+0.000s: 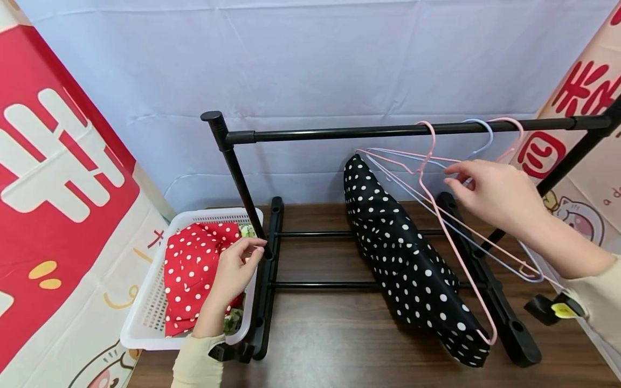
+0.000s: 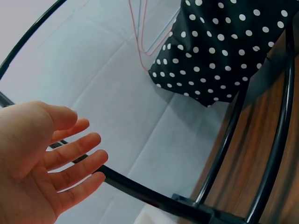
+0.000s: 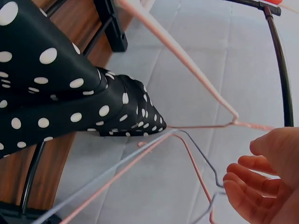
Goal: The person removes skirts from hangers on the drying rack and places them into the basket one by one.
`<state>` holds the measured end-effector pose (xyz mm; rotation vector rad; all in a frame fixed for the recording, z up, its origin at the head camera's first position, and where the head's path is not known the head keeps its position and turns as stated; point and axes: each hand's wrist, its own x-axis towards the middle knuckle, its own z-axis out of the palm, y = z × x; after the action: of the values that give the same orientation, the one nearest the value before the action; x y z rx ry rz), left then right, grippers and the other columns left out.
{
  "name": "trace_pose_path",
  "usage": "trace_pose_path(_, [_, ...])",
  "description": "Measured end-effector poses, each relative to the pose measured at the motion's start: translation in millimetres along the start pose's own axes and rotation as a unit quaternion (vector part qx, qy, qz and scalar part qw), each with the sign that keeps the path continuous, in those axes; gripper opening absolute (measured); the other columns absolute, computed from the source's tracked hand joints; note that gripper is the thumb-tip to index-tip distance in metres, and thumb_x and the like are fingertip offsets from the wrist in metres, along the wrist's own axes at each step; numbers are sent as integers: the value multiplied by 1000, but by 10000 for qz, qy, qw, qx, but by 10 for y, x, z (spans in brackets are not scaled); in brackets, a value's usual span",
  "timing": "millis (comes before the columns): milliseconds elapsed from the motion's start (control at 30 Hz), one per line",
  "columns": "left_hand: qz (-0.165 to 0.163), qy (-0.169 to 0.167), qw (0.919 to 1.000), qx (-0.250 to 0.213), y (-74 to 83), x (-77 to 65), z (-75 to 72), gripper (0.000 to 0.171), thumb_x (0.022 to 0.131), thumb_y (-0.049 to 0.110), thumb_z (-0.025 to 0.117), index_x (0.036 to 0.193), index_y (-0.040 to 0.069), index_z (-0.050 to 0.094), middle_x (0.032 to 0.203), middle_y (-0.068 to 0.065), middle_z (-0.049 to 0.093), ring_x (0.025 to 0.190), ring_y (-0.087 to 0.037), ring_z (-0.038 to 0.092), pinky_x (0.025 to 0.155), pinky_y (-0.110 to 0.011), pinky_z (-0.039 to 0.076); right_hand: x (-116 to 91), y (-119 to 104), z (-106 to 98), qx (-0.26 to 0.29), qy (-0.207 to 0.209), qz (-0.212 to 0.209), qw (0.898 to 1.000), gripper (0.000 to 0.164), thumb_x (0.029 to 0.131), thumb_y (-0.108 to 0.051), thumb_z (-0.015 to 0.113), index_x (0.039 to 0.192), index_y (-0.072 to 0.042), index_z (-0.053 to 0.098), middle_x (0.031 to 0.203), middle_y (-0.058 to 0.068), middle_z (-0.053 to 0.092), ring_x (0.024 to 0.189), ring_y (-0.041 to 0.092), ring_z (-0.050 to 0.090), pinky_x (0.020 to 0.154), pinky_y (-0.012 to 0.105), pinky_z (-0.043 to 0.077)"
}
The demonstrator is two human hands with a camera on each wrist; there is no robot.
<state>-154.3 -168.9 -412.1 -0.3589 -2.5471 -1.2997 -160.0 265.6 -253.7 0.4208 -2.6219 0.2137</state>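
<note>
A black cloth with white polka dots (image 1: 407, 258) drapes over the bar of a front pink hanger (image 1: 453, 242), which hooks over the rack's top rail (image 1: 339, 132). My right hand (image 1: 499, 194) is just right of that hanger, its fingers loosely bent. In the right wrist view, its fingertips come right up to the neck of a blue hanger (image 3: 201, 151), with the thumb apart. My left hand (image 1: 237, 272), fingers relaxed and holding nothing, is beside the rack's left post (image 1: 242, 188). It overlaps a red polka-dot cloth (image 1: 194, 275) in the head view.
The white basket (image 1: 140, 318) at the left holds the red cloth and a green patterned one (image 1: 234, 321). Another pink hanger (image 1: 514, 134) hangs behind the blue one. The rack's black feet (image 1: 264, 318) stand on a brown wooden table (image 1: 320, 334), with printed curtains on both sides.
</note>
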Motion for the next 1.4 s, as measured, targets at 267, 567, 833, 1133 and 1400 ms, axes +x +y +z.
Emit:
trace_pose_path(267, [131, -135, 9998, 64, -47, 23, 180, 15, 88, 15, 61, 102, 14, 67, 95, 0, 66, 78, -10, 62, 65, -25, 52, 73, -144, 120, 355, -666, 369, 9965, 33, 92, -32, 53, 112, -8, 63, 86, 10, 70, 75, 29, 64, 61, 47, 45])
trace_pose_path(567, [149, -306, 9994, -103, -97, 35, 360, 16, 88, 11, 60, 103, 13, 68, 95, -5, 66, 74, -10, 61, 66, -25, 52, 142, -203, 211, 506, -927, 466, 9933, 37, 91, -35, 54, 111, -5, 62, 85, 11, 71, 77, 33, 64, 62, 46, 45])
trace_pose_path(833, [178, -314, 9993, -138, -113, 40, 468, 16, 88, 11, 62, 102, 13, 68, 94, -3, 66, 73, -9, 60, 64, -23, 52, 203, -220, 254, 548, -831, 528, 9936, 29, 88, -33, 57, 101, -8, 63, 81, 8, 71, 72, 30, 65, 56, 42, 44])
trace_pose_path(1133, [200, -317, 9991, -203, -81, 28, 566, 16, 87, 10, 62, 101, 13, 69, 95, -2, 67, 75, -8, 60, 67, -23, 52, 280, -220, 304, 460, -559, 404, 9966, 22, 84, -29, 60, 89, -8, 65, 75, 8, 69, 66, 29, 62, 54, 46, 42])
trace_pose_path(1400, [233, -285, 9993, -104, -88, 14, 694, 15, 87, 11, 63, 99, 16, 69, 89, 4, 66, 70, -7, 56, 62, -22, 48, 344, -252, 289, 699, -634, 694, 9931, 26, 85, -31, 59, 96, -10, 70, 75, 7, 70, 61, 26, 60, 49, 40, 37])
